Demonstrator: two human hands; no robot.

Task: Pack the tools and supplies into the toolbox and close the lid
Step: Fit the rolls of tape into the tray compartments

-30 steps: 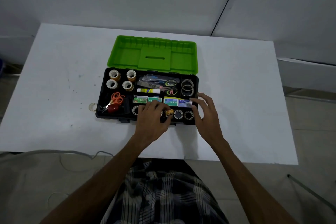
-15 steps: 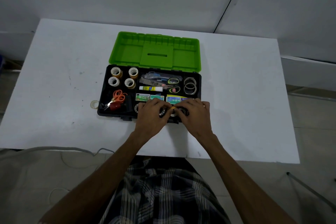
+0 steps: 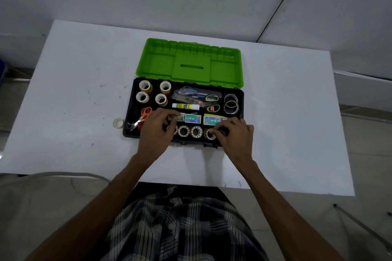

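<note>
The black toolbox [image 3: 129, 112] lies on the white table with its green lid [image 3: 191, 63] folded open behind it. Inside are tape rolls [image 3: 153, 93], orange scissors [image 3: 145, 113], a glue stick [image 3: 185, 106], staple boxes [image 3: 192, 118] and clear tape rings [image 3: 231, 104]. A row of small tape rolls [image 3: 189, 131] lines the front compartment. My left hand [image 3: 156, 131] hovers over the row's left end, bent fingertips on the leftmost staple box; its grip is hidden. My right hand [image 3: 235, 133] pinches a small roll [image 3: 209, 134] at the row's right end.
One clear tape roll [image 3: 118, 123] lies loose on the table [image 3: 74, 91] just left of the toolbox. A grey cable [image 3: 63, 175] runs along the near table edge. A grey wall stands behind the table.
My hands, together at the middle of the front row half a second ago, have spread apart. The left went to the left end, the right to the right end. Middle rolls are now uncovered.
</note>
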